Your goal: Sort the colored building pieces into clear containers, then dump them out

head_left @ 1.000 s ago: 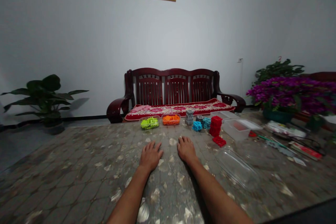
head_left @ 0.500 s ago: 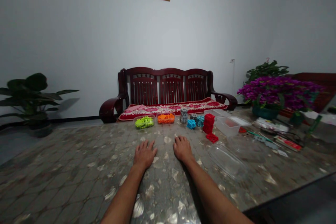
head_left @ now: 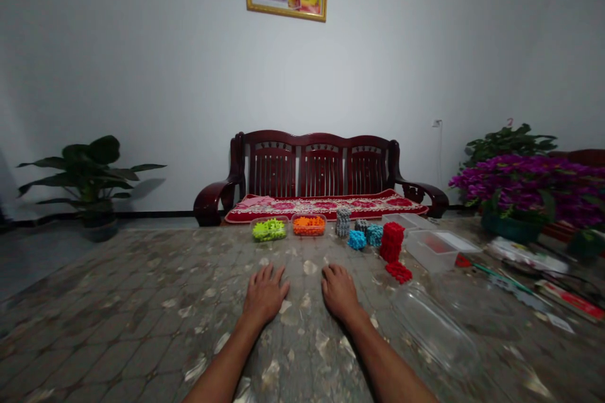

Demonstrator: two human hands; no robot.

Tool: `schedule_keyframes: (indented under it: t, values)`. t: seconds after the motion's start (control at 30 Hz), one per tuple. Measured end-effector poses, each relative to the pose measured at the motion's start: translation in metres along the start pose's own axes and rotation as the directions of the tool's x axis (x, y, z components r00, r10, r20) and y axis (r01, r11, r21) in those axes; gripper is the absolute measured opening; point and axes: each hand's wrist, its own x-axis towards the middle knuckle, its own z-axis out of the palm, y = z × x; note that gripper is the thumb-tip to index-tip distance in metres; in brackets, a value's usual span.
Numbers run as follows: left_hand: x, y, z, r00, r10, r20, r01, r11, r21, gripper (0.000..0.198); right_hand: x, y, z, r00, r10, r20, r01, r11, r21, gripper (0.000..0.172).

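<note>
Head view: flat and palm-down on the mottled brown stone-patterned table (head_left: pixel 142 302), nearer than the tall red stack of toothed plastic pieces (head_left: pixel 391 242) and to its left, left hand (head_left: pixel 265 293) and right hand (head_left: pixel 339 289), fingers (head_left: pixel 268 274) released, spread, grasping nothing. Just before that stack, low red cluster of pieces (head_left: pixel 398 272); farther left of it, clear tub of orange pieces (head_left: pixel 309 225) and clear tub of lime-green pieces (head_left: pixel 269 229).

The left hand (head_left: pixel 263 293) and right hand (head_left: pixel 339 289) lie side by side on the table (head_left: pixel 142 315); beyond them stand two tubs (head_left: pixel 269 229), with block stacks (head_left: pixel 391 242) to their right; a tray (head_left: pixel 432 327) lies right of the right hand; a bench (head_left: pixel 321 170) stands behind the table.
</note>
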Motion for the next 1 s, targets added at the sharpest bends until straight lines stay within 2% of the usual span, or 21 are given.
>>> schedule_keyframes:
  t: [0.2, 0.27, 0.37, 0.47, 0.6, 0.7, 0.8, 0.9, 1.0]
  values:
    - [-0.001, -0.002, -0.001, 1.0, 0.012, -0.005, -0.012, 1.0, -0.021, 0.052, -0.01, 0.004, -0.019, 0.999, -0.046, 0.029, 0.043, 0.995, 0.091, 0.031]
    - [-0.001, -0.003, 0.0, 1.0, 0.012, -0.003, -0.012, 1.0, -0.028, 0.051, -0.012, 0.009, -0.034, 0.999, -0.029, -0.031, 0.032, 0.993, 0.11, 0.032]
    - [-0.001, -0.004, 0.002, 1.0, 0.018, 0.003, -0.018, 0.999, -0.038, 0.05, -0.013, 0.023, -0.062, 0.975, 0.018, -0.222, 0.006, 0.994, 0.107, 0.033]
    - [0.0, -0.006, 0.004, 0.999, 0.03, 0.011, -0.029, 0.999, -0.046, 0.05, -0.021, 0.052, -0.09, 0.933, 0.049, -0.357, -0.051, 0.999, 0.004, 0.034]
    - [0.001, -0.007, 0.006, 1.0, 0.03, 0.007, -0.03, 0.998, -0.055, 0.05, -0.046, 0.111, -0.115, 0.891, 0.097, -0.443, -0.221, 0.946, -0.238, 0.036]
    - [0.001, -0.006, 0.007, 1.0, 0.02, -0.001, -0.02, 0.998, -0.058, 0.05, -0.065, 0.157, -0.122, 0.877, 0.163, -0.453, -0.353, 0.857, -0.376, 0.038]
    - [0.001, -0.005, 0.006, 1.0, 0.019, -0.006, -0.019, 0.998, -0.06, 0.05, -0.08, 0.189, -0.121, 0.883, 0.215, -0.418, -0.407, 0.794, -0.451, 0.039]
    - [-0.001, -0.004, 0.003, 1.0, 0.014, 0.004, -0.014, 0.998, -0.069, 0.05, -0.088, 0.204, -0.116, 0.9, 0.22, -0.377, -0.393, 0.783, -0.481, 0.039]
    - [-0.002, -0.003, 0.001, 1.0, 0.006, 0.005, -0.006, 0.998, -0.07, 0.05, -0.093, 0.209, -0.112, 0.915, 0.216, -0.341, -0.368, 0.794, -0.483, 0.038]
